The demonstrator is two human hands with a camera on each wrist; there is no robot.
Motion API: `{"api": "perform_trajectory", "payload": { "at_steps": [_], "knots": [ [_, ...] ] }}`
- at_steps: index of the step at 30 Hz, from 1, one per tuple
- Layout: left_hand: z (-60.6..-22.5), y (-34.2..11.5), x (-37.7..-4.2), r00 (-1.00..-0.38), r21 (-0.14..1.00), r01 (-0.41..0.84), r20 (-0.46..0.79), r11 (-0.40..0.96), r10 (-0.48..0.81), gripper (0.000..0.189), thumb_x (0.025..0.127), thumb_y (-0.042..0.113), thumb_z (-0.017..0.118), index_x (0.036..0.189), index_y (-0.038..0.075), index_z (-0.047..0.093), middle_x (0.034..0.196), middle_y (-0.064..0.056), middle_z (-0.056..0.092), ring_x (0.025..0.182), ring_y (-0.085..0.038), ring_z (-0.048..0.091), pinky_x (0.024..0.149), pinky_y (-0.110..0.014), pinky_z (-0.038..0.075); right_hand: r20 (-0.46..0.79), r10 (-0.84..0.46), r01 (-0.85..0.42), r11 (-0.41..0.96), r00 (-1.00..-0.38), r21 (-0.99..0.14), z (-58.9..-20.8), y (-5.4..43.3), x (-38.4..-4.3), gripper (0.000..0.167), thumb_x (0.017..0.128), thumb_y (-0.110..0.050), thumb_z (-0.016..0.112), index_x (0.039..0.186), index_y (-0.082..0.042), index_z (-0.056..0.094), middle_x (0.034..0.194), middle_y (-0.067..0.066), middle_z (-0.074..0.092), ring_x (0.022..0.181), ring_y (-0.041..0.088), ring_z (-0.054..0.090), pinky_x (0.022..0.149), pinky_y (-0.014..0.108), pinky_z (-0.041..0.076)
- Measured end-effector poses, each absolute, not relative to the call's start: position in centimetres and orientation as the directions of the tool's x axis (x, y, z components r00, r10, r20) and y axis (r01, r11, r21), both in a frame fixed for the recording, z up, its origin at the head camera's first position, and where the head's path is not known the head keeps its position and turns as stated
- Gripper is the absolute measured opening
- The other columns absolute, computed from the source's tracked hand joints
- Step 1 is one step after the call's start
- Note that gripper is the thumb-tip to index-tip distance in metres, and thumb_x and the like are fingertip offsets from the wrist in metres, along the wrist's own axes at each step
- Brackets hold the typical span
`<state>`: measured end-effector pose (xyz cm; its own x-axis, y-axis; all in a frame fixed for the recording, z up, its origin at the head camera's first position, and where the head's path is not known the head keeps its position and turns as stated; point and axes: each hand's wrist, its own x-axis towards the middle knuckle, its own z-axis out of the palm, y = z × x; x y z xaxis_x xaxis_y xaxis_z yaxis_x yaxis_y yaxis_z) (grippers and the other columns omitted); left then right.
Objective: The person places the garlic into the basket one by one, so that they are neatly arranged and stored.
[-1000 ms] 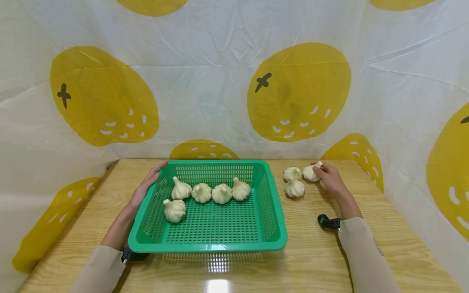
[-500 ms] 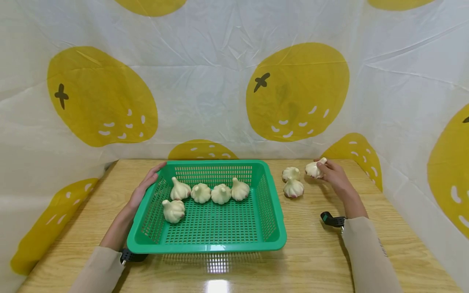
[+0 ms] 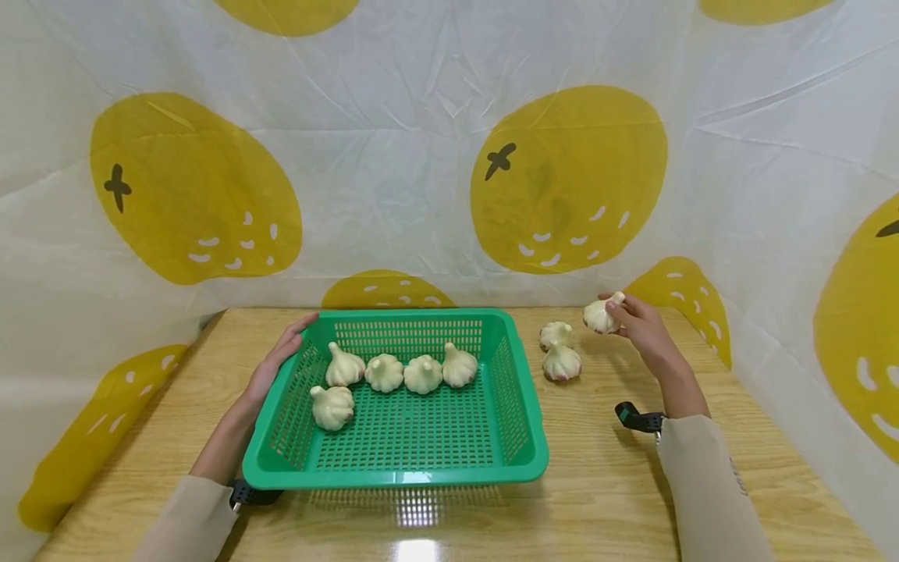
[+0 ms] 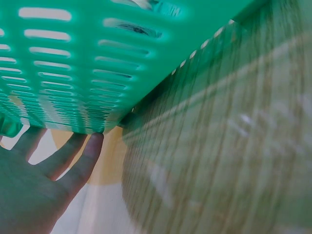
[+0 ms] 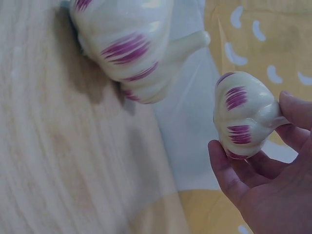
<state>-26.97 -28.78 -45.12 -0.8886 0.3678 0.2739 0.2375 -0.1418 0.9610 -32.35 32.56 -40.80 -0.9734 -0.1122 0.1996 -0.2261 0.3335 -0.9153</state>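
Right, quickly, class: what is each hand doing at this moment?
Left hand: open, fingers straight against the side of the green basket.
Right hand: closed round a garlic bulb, lifted off the table.

We find no writing, labels, brand marks or numbers that can be read in any of the three views. The backdrop sheet [image 3: 421,156] carries only printed yellow fruit shapes with small dark crosses and white dashes, which are pattern, not letters. The green basket [image 3: 520,437], the garlic bulbs in it and beside it, and the wooden desk [image 3: 604,499] bear no markings that we can make out.
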Motion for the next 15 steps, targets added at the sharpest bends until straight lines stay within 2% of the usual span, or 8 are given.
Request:
{"api": "perform_trajectory", "payload": {
  "at_steps": [7,15],
  "knots": [
    [-45.2,-28.8,-26.6,-0.885,0.96,0.241,0.279,-0.145,0.372,0.053,0.115,0.027,0.018,0.165,0.011,0.014,0.155,0.006,0.034,0.138,-0.001,0.042,0.109,-0.016,0.04,0.219,-0.122,-0.249,0.356,-0.968,-0.901,-39.9,32.0,-31.9,0.045,0.11,-0.036,0.049,0.145,-0.009,0.052,0.109,-0.016,0.065,0.094,0.002,0.065,0.086,0.019,0.054],
    [-45.0,-28.7,-26.5,-0.884,0.961,0.241,0.276,-0.137,0.377,0.053,0.115,0.027,0.018,0.166,0.011,0.012,0.157,0.005,0.03,0.14,-0.001,0.039,0.109,-0.016,0.04,0.246,-0.134,-0.278,0.368,-0.96,-0.887,-38.2,31.3,-31.0,0.044,0.11,-0.038,0.048,0.144,-0.011,0.053,0.111,-0.013,0.063,0.093,0.004,0.064,0.087,0.018,0.053]
  ]
}}
